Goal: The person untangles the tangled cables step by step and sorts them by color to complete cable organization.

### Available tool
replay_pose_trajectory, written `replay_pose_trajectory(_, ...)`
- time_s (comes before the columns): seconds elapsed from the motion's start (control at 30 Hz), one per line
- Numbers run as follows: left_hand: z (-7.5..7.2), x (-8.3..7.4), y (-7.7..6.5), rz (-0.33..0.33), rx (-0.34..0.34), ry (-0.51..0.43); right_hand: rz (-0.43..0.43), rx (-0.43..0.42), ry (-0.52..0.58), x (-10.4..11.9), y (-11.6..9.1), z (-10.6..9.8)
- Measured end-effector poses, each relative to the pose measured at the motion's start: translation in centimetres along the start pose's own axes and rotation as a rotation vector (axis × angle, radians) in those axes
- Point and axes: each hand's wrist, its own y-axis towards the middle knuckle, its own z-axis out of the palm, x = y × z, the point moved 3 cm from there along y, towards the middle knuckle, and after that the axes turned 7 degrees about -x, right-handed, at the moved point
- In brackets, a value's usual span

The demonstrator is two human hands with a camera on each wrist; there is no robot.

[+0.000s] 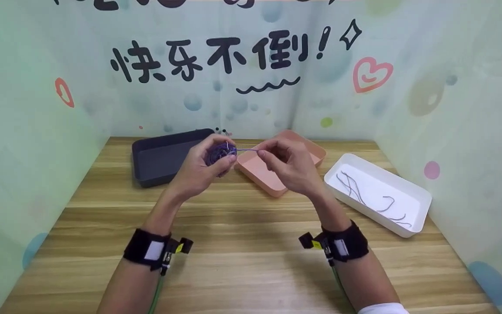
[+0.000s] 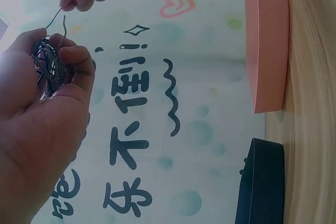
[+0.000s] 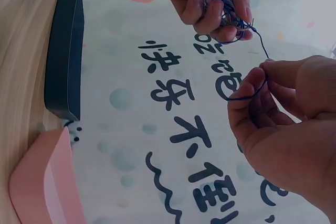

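My left hand (image 1: 194,169) grips a tangled ball of thin blue, purple and grey strands (image 1: 219,154), held up above the trays. In the left wrist view the ball (image 2: 48,64) sits between the thumb and curled fingers, and a loose grey end sticks up from it. To its right, my right hand (image 1: 295,166) pinches one blue strand (image 1: 247,150) between thumb and index finger. That strand runs straight across the gap between the hands. The right wrist view shows the pinched strand (image 3: 262,44) continuing along the inside of the right hand's fingers.
A dark tray (image 1: 157,159) lies at the back left, behind the left hand. A pink tray (image 1: 256,171) lies below and behind the right hand. On the right, a white tray (image 1: 384,172) holds several loose greyish strands (image 1: 393,201). Printed cloth walls enclose the wooden table (image 1: 251,266).
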Motion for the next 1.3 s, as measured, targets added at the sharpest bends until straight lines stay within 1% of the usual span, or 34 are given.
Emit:
replay_pose_trajectory(0.1,-0.4,-0.1,-0.1,-0.004,0.003,0.047,-0.200,-0.027,-0.242,-0.2,0.0,-0.4)
replay_pose_trajectory(0.13,-0.5,-0.2,-0.2,-0.006,0.006,0.061,-0.255,-0.039,-0.313,-0.5,0.1,-0.5)
replay_pose_trajectory(0.17,-0.5,-0.2,-0.1,-0.005,0.013,0.072,-0.301,-0.051,-0.370,-0.8,0.1,-0.6)
replay_pose_trajectory(0.23,-0.6,-0.3,-0.2,-0.002,0.025,0.083,-0.357,-0.063,-0.462,-1.5,0.1,-0.9)
replay_pose_trajectory(0.3,-0.7,-0.3,-0.2,0.001,0.033,0.090,-0.377,-0.064,-0.543,-1.8,0.0,-1.2)
replay_pose_trajectory(0.4,-0.9,-0.5,-0.2,0.003,0.028,0.108,-0.349,-0.063,-0.642,-2.2,-0.1,-1.6)
replay_pose_trajectory(0.47,-1.1,-0.5,-0.3,0.000,0.008,0.132,-0.319,-0.065,-0.690,-2.4,-0.3,-1.9)
replay_pose_trajectory(0.5,-1.2,-0.5,-0.3,-0.002,-0.003,0.142,-0.303,-0.064,-0.701,-2.5,-0.3,-2.1)
replay_pose_trajectory(0.57,-1.4,-0.6,-0.3,0.005,-0.030,0.167,-0.275,-0.059,-0.677,-2.7,-0.4,-2.3)
replay_pose_trajectory(0.73,-1.3,-0.7,-0.2,0.054,-0.086,0.204,-0.237,0.008,-0.495,-3.0,-0.2,-2.2)
replay_pose_trajectory(0.8,-1.2,-0.8,-0.1,0.076,-0.100,0.205,-0.235,0.032,-0.448,-3.0,-0.1,-2.0)
replay_pose_trajectory(0.87,-1.1,-0.8,-0.1,0.091,-0.104,0.209,-0.227,0.042,-0.432,-2.9,-0.2,-1.7)
replay_pose_trajectory(0.93,-0.9,-0.8,-0.1,0.098,-0.100,0.212,-0.215,0.047,-0.439,-2.7,-0.3,-1.3)
replay_pose_trajectory(1.0,-0.6,-0.8,-0.1,0.099,-0.083,0.212,-0.210,0.046,-0.453,-2.4,-0.4,-0.9)
replay_pose_trajectory(1.07,-0.4,-0.7,-0.1,0.098,-0.049,0.203,-0.222,0.053,-0.463,-2.0,-0.4,-0.4)
replay_pose_trajectory(1.13,0.0,-0.6,-0.1,0.094,0.000,0.178,-0.266,0.044,-0.477,-1.6,-0.5,0.1)
replay_pose_trajectory(1.2,0.3,-0.6,-0.2,0.087,0.046,0.156,-0.327,0.027,-0.486,-1.2,-0.5,0.6)
replay_pose_trajectory(1.3,0.7,-0.5,-0.2,0.071,0.081,0.143,-0.400,0.001,-0.472,-0.8,-0.5,1.1)
